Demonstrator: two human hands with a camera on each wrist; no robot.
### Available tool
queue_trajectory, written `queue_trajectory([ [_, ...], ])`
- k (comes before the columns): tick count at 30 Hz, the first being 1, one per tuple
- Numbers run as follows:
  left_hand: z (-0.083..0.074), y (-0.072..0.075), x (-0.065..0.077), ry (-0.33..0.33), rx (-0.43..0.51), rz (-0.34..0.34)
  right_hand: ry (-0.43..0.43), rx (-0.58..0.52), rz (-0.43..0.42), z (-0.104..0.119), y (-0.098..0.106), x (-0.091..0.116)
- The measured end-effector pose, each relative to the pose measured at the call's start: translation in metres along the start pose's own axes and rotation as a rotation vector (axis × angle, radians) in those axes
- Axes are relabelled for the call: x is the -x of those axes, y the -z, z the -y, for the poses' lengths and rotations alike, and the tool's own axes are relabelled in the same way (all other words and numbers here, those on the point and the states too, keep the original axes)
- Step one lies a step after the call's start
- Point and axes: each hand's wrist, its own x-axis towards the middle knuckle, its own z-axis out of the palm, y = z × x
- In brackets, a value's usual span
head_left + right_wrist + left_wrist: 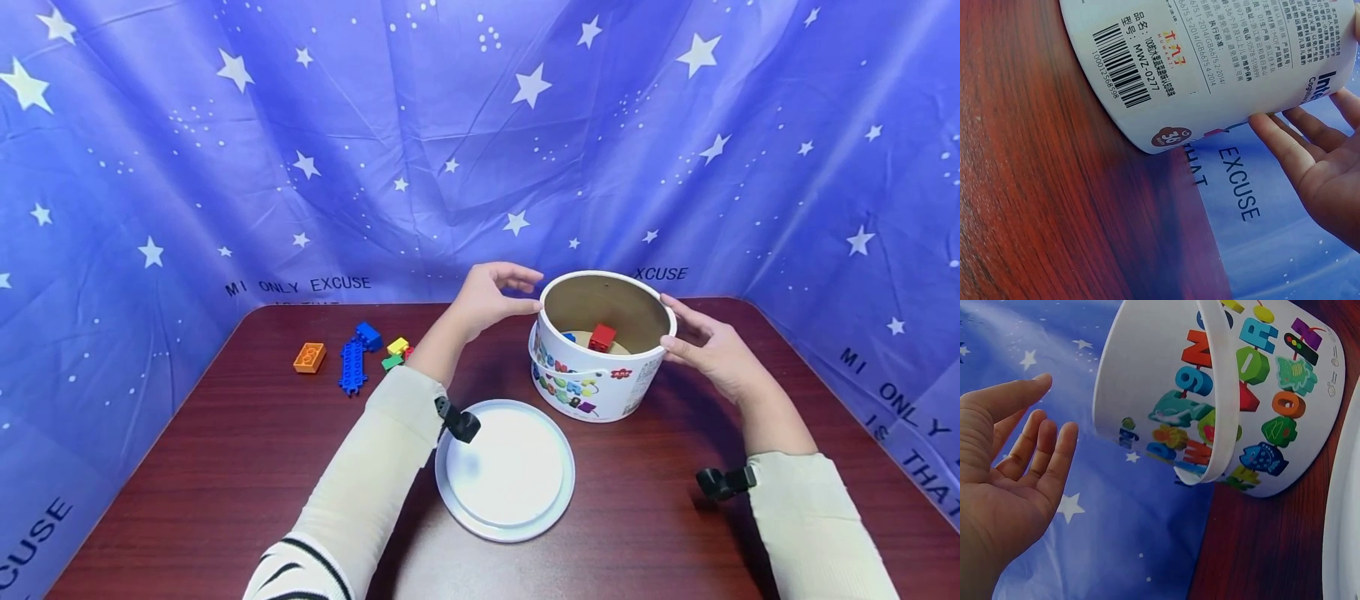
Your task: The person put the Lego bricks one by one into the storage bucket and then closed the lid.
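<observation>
A white round bucket (633,383) with a printed colourful label and a white handle stands at the back right of the table. Inside it lie a red block (602,337) and a bit of blue. My left hand (491,293) is at the bucket's left rim, fingers loosely bent; the left wrist view shows a gap between this hand (1022,450) and the bucket wall (1141,375). On the opposite side, my right hand (708,346) touches the rim with extended thumb and fingers. The right wrist view shows its fingers (1285,140) against the barcode-marked wall (1147,37).
A round white lid (506,467) lies in front of the bucket. Toward the left are an orange block (310,357), a long blue piece (352,365), a blue block (368,336), a yellow block (397,346) and a green one (392,362). A starry blue curtain (405,125) hangs behind.
</observation>
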Motion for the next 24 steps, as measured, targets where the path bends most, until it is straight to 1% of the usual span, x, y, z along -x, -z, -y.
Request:
queue_trajectory([
  [6, 0.004, 0.013, 0.014, -0.033, 0.001, -0.009, 0.005, -0.013, 0.000, -0.001, 0.001, 0.000],
  [9, 0.005, 0.019, 0.022, -0.046, 0.018, -0.004, 0.006, -0.008, -0.001, -0.001, 0.001, 0.000],
  [15, 0.007, 0.026, 0.033, -0.069, 0.047, 0.002, 0.010, -0.010, 0.000, 0.000, 0.001, 0.001],
  [19, 0.008, 0.029, 0.039, -0.079, 0.018, -0.005, 0.010, -0.020, 0.005, 0.001, 0.001, 0.001],
  [24, 0.008, 0.032, 0.045, -0.081, -0.009, -0.016, 0.003, -0.003, 0.000, 0.001, 0.000, 0.001],
])
